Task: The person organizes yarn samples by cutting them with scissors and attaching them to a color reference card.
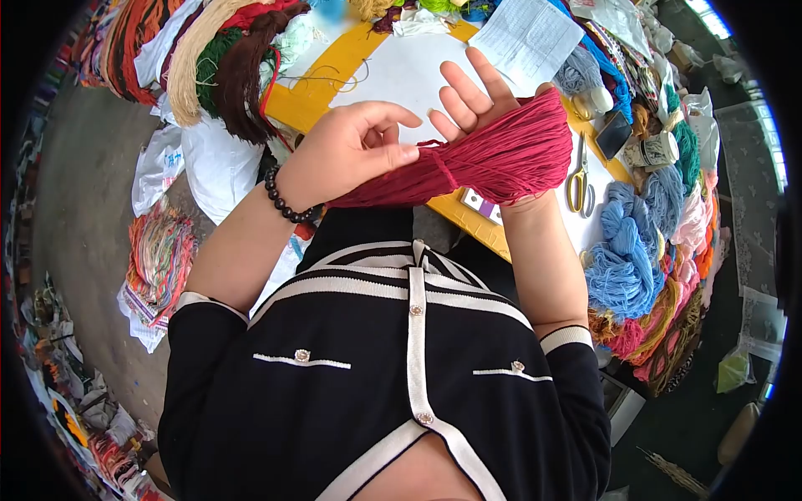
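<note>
A hank of crimson yarn [510, 154] stretches between my hands, in front of my waist, with a band of the same yarn tied round it. My left hand [355, 150], wearing a dark bead bracelet [282, 196], is closed at the hank's left part, its thumb by the tie and its index finger raised. Across my right hand [480, 100] lies the wide looped end of the hank, covering the palm and wrist. The right fingers stretch out, spread apart. The hank's far left end is hidden behind my left forearm.
Scissors [577, 184] with yellow handles lie on the white and yellow table [401, 75], near a phone [614, 135] and a written sheet [528, 42]. Blue yarn [622, 250] is heaped at right; brown yarn [251, 79] hangs at left.
</note>
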{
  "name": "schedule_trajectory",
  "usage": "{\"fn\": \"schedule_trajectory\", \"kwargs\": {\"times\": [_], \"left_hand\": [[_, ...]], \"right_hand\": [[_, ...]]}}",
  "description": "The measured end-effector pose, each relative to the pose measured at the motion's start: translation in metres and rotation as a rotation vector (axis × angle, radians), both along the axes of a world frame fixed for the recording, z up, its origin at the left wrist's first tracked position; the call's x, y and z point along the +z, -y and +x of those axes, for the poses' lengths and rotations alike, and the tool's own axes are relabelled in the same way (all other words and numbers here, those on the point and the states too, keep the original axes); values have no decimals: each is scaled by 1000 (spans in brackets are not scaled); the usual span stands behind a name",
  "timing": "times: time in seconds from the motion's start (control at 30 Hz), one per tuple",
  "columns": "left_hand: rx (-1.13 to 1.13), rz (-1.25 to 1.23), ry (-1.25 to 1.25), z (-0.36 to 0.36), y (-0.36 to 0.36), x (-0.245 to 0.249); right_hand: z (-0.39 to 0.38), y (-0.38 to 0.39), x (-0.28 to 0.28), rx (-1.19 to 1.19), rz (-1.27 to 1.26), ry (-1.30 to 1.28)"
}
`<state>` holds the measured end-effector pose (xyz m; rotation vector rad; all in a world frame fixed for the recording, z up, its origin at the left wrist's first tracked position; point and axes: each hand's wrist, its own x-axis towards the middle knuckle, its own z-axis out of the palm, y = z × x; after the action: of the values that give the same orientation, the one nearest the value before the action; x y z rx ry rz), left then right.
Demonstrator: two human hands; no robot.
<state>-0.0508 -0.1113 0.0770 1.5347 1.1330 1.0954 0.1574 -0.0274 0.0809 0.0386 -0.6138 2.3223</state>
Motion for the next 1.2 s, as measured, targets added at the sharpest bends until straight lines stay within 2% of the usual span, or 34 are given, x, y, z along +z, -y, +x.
{"fn": "schedule_trajectory", "kwargs": {"times": [0.07, 0.2, 0.3, 0.4, 0.57, 0.7, 0.77, 0.83, 0.9, 0.97, 1.03, 1.07, 1.1, 1.17, 1.2], "left_hand": [[-61, 61, -242, 1, -3, 0], [-78, 178, -262, -1, -10, -7], [-16, 274, -204, -4, -9, 5], [-38, 164, -149, -7, -5, 14], [-55, -99, 137, -9, 0, 22], [-95, 8, 246, -12, 2, 19], [-259, 159, 95, -13, 8, 19], [-249, 118, 24, -8, 15, 23], [-331, 274, -185, -6, 16, 21], [-331, 240, -214, -4, 10, 9], [-11, 402, -325, 15, 2, -2], [-32, 395, -330, 25, 2, -7], [-16, 299, -200, 36, 3, -18], [29, 137, -187, 41, 3, -22], [23, 64, -18, 38, 2, -24]], "right_hand": [[0, 0, -1, 7, 10, -1], [2, 0, -2, -2, 13, 18], [4, -1, -5, -45, -30, 36], [6, 0, -9, -93, -18, 76], [9, 2, -11, -109, -38, 96], [10, 2, -12, -133, -91, 75], [9, 1, -13, -202, -123, 102], [8, 1, -14, -269, -155, 128], [5, 2, -11, -342, -220, 161], [-2, 8, -3, -363, -232, 184], [-15, 15, 4, -386, -250, 206], [-23, 18, 8, -410, -254, 207], [-29, 19, 12, -434, -253, 205], [-36, 19, 20, -459, -274, 222], [-37, 18, 22, -488, -203, 350]]}}
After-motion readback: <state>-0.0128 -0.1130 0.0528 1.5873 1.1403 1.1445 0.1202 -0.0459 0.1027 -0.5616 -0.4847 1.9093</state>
